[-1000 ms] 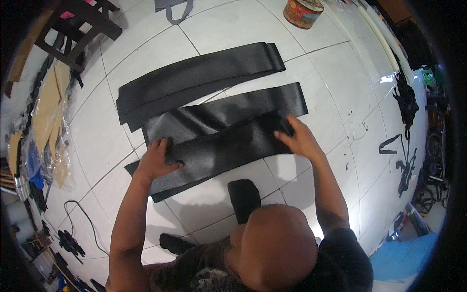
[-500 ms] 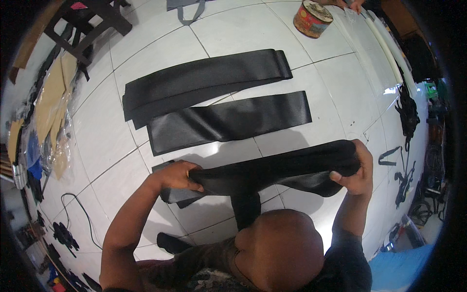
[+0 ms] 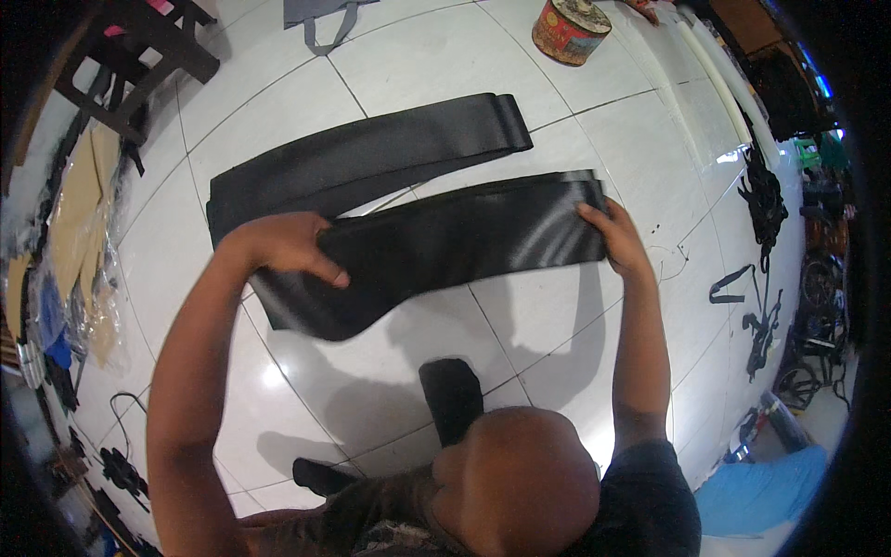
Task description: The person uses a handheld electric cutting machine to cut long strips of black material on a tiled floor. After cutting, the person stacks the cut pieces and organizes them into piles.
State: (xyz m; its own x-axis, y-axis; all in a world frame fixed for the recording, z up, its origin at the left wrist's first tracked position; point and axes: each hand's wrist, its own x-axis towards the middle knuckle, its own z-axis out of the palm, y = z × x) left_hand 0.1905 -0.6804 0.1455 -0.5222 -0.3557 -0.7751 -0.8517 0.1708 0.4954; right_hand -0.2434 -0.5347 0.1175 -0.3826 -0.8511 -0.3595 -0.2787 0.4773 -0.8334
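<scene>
A wide black leather-like strip (image 3: pixel 445 232) is stretched between my two hands, its front edge sagging toward the left. My left hand (image 3: pixel 283 243) grips its left part, thumb on top and the other fingers hidden from sight. At the far right end, my right hand (image 3: pixel 614 232) pinches the strip with the thumb over its face. Just beyond lies a folded stack of similar black strips (image 3: pixel 371 144) on the floor. The held strip covers the place of another strip, and I cannot tell how closely they touch.
A round rusty tin (image 3: pixel 571 32) and a grey bag (image 3: pixel 325 20) stand at the back. Plastic-wrapped tan sheets (image 3: pixel 79 232) lie at the left by a dark stool (image 3: pixel 139 65). Black straps (image 3: pixel 766 200) and a blue sheet (image 3: pixel 761 492) are at the right, on white floor tiles.
Both hands have carried the strip away from my body, over the nearer strip on the floor. It was bunched and is now spread flatter. The view has shifted slightly.
</scene>
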